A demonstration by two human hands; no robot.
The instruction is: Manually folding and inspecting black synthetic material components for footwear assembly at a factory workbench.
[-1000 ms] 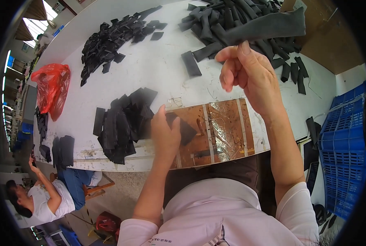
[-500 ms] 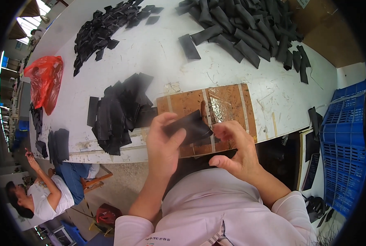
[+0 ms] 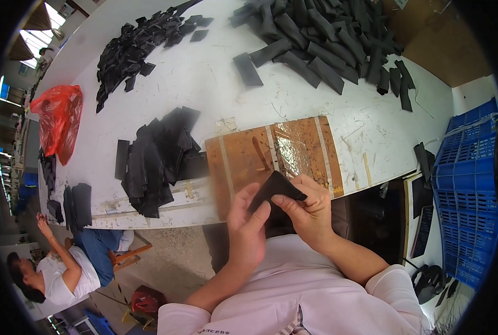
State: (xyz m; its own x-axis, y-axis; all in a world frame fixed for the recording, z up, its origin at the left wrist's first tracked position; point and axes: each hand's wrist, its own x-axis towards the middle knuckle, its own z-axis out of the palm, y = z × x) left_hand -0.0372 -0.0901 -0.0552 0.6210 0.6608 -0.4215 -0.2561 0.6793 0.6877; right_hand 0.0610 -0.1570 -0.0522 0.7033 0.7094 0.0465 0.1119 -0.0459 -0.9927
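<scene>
A black strip of fabric-like material [image 3: 275, 188] is held between both hands, close to my body at the front edge of a brown board [image 3: 242, 151]. My left hand [image 3: 248, 219] pinches its left end, thumb on top. At its right end, my right hand [image 3: 310, 209] grips with thumb and fingers, and the strip bends upward between the two. A glossy wet-looking patch [image 3: 294, 153] covers part of the board, with a brown stick-like tool [image 3: 260, 154] lying beside it. Left of the board rests a stack of flat black pieces [image 3: 154, 164].
Rolled black pieces [image 3: 321, 42] are heaped at the back right, small black pieces [image 3: 134, 50] at the back left. A red plastic bag [image 3: 59, 123] hangs over the table's left side. Blue crates [image 3: 463, 195] stand at right. Another person [image 3: 65, 271] sits at far left.
Both hands have drawn the black strip nearer my body, off the board's middle. My right hand, apart from the strip's end before, now grips it with the thumb closed down.
</scene>
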